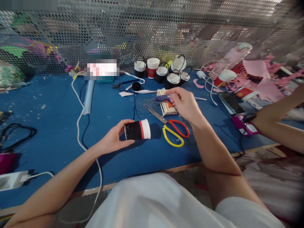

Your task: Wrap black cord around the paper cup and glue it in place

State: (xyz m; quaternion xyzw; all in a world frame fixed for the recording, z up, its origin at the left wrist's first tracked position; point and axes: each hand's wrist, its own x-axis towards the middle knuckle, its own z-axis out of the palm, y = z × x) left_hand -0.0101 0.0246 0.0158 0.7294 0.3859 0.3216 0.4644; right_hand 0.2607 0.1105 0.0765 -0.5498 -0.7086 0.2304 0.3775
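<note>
My left hand [113, 139] is closed round a paper cup [137, 129] held on its side above the blue table [52, 126]; the cup is black with a red band and a white rim end. My right hand [184, 103] is closed on a blue glue gun [161, 98], whose nozzle points left over a bundle of wooden sticks [166, 104]. Scissors [172, 128] with one red and one yellow handle lie just right of the cup, below my right hand.
Several black-and-white cups with wire handles [174, 74] stand at the back by a perforated metal screen [152, 34]. White and black cables [79, 117] cross the table. Pink paper scraps [258, 76] and a phone [231, 103] lie right. Another person's arm [277, 118] reaches in.
</note>
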